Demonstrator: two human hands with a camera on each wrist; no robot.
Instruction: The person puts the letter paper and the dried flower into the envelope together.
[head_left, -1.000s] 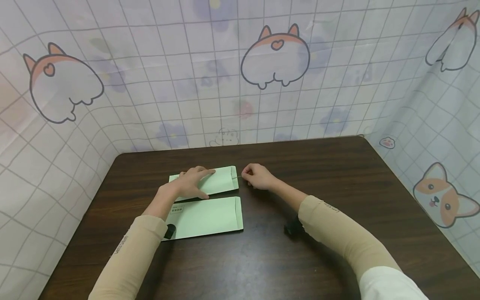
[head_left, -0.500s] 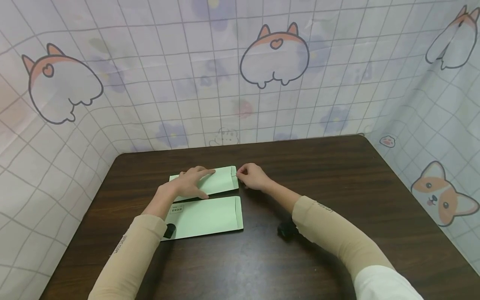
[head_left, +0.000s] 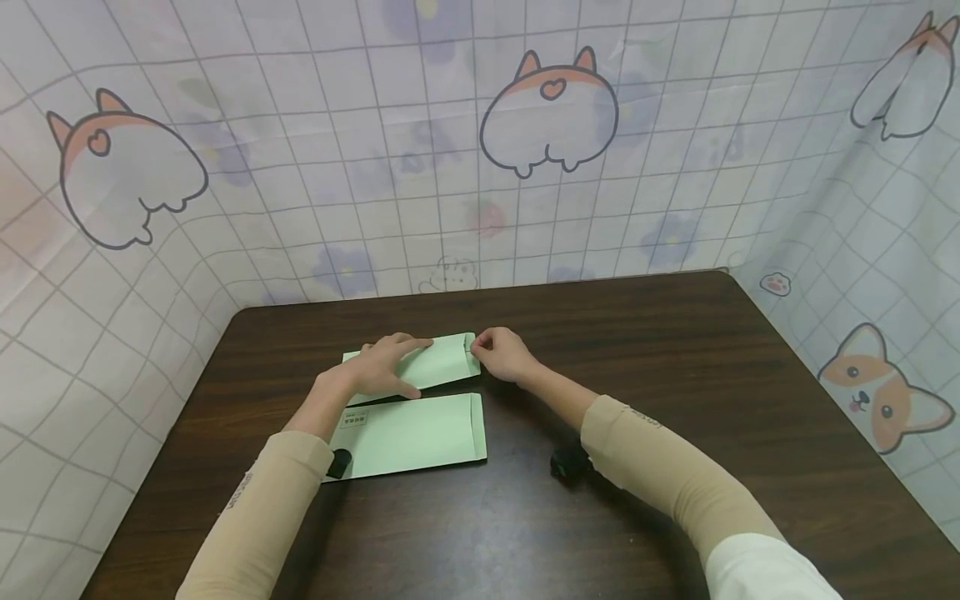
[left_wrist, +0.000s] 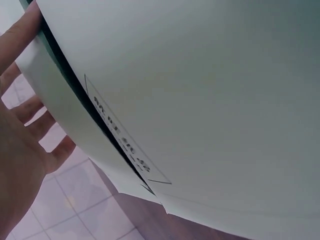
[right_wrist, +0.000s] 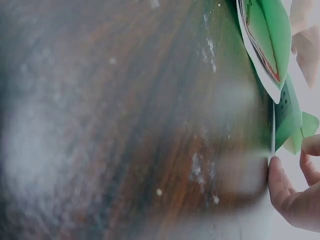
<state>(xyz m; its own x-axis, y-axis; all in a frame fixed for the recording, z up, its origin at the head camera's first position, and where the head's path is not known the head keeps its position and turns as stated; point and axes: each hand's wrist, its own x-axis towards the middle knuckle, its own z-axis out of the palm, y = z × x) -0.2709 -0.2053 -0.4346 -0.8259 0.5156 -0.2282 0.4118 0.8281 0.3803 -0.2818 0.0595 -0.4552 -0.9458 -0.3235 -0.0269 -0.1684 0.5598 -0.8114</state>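
Note:
Two pale green envelopes lie one behind the other on the dark table, flap ends to the right. On the far envelope my left hand rests with fingers spread, its thumb reaching over the edge on the near side. My right hand is at this envelope's flap end, thumb and forefinger pinching a thin, string-like thing that runs onto the flap. Its kind is too fine to make out. The near envelope lies untouched in front; its printed box shows in the left wrist view.
The dark wood table extends to the right of the envelopes. A patterned curtain stands behind it and along both sides. Small black devices sit by each wrist, the right one below the sleeve.
My right hand has moved left, up to the far envelope's flap end, and the visible length of the thin thing has shortened. My left hand and the near envelope stay put.

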